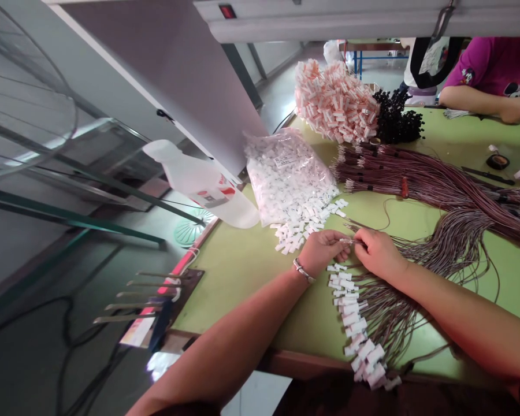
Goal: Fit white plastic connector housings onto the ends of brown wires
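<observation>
The left hand point(323, 252) pinches a white connector point(345, 241) (probably light, stiff); the right hand point(378, 254) seemingly grips one of the thin wires point(448, 237), likely limp, best held near its tip.

- Smooth, softly glossy table point(234, 294) top, catching the light!
- Crinkly, shiny clear plastic on the bag point(281, 147), near the left edge.
- Milky, smooth plastic jug point(188, 173), right on that edge.
- Matt plastic plugs point(351, 319), running towards the near edge.
- Smooth, plastic-looking coating on the wires point(453, 231).
</observation>
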A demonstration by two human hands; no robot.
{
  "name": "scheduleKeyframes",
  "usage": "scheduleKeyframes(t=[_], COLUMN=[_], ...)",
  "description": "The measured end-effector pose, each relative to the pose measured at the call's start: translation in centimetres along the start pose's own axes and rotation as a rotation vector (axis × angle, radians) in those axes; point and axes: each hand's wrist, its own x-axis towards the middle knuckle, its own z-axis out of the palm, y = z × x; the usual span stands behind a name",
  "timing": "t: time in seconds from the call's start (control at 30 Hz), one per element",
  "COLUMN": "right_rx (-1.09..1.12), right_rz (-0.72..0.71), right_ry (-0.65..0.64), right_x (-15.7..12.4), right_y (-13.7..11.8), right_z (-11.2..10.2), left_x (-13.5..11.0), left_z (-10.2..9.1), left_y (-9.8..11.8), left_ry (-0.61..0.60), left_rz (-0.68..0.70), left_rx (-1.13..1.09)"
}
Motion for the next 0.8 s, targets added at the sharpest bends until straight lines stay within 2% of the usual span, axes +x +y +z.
scheduleKeyframes(t=[0.23, 0.47, 0.8], right_rx=[0.216, 0.35, 0.53], right_rz=[0.144, 0.267, 0.378], right_ry=[0.061, 0.021, -0.053], right_x=[0.1, 0.1, 0.6], right_y=[-0.1, 0.0, 0.1], right_z=[-0.1, 0.3, 0.0], left_x=[-0.1, -0.1, 0.1], left_z=[0.2, 0.1, 0.0], left_y=[0.6, 0.3, -0.8], left_ry=[0.036, 0.029, 0.075], left_rz=[0.035, 0.095, 0.297], left_rx=[-0.01, 0.036, 0.172])
